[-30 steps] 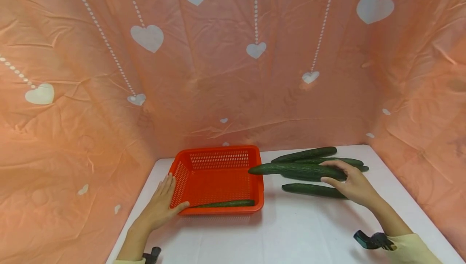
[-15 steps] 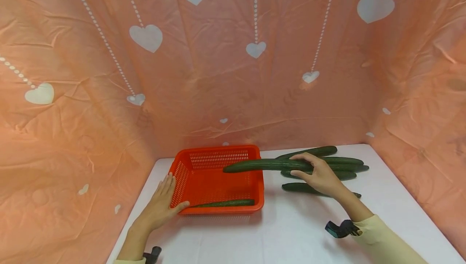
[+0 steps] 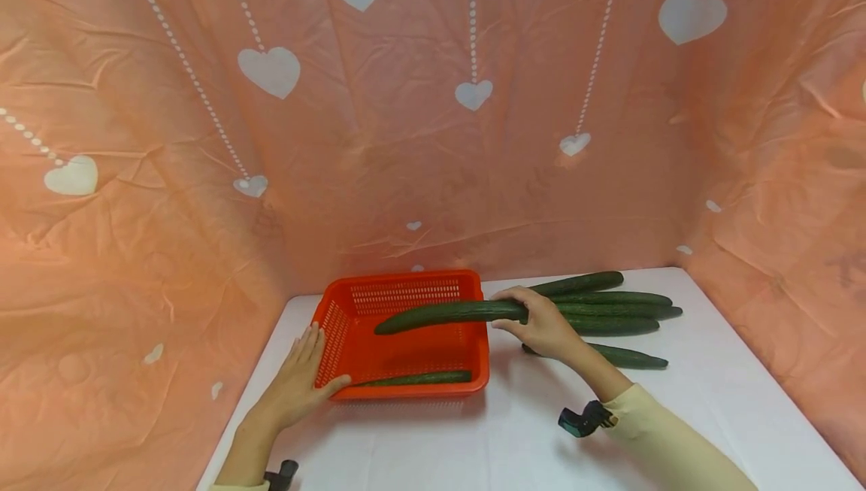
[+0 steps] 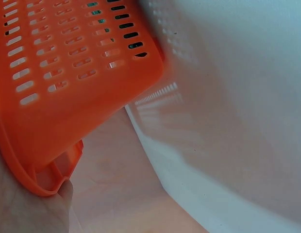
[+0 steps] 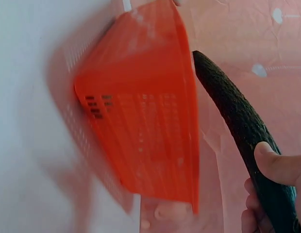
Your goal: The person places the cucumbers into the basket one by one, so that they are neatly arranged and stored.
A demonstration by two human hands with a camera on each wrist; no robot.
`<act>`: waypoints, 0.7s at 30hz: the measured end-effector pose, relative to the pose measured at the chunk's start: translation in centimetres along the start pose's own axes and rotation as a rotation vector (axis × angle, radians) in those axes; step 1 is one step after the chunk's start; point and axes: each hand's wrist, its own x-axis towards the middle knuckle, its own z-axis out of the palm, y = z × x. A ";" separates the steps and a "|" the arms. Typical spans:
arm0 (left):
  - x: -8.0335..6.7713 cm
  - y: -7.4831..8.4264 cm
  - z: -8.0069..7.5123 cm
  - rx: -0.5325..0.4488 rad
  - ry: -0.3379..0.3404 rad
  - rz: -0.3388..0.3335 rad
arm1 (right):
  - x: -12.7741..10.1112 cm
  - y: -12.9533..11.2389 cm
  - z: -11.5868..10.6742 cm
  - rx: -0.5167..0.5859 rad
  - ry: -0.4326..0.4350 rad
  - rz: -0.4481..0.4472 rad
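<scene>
My right hand (image 3: pixel 541 325) grips a long dark green cucumber (image 3: pixel 446 314) by its right end and holds it in the air over the orange slotted basket (image 3: pixel 338 325). The right wrist view shows the same cucumber (image 5: pixel 238 121) beside the basket's wall (image 5: pixel 141 141), with my thumb (image 5: pixel 279 165) curled over it. One cucumber (image 3: pixel 419 379) lies inside the basket along its near wall. My left hand (image 3: pixel 301 374) rests flat against the basket's left near corner, thumb on the rim; the left wrist view shows the basket's corner (image 4: pixel 53 97) close up.
Several more cucumbers (image 3: pixel 609 310) lie in a pile on the white table (image 3: pixel 514 438) right of the basket, one (image 3: pixel 625 357) nearer me. Peach cloth with white hearts (image 3: pixel 433 137) walls the table on three sides.
My right hand has lifted one cucumber off the pile and carried it leftward, from beside the basket to over it. The left hand has stayed on the basket.
</scene>
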 end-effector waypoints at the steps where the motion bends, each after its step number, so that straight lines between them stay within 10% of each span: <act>1: 0.0 0.0 0.0 0.001 0.000 0.000 | 0.2 -0.2 0.4 -0.002 -0.006 -0.006; 21: 0.0 -0.2 0.1 0.012 0.001 -0.004 | 2.5 -3.2 7.5 -0.033 -0.113 -0.069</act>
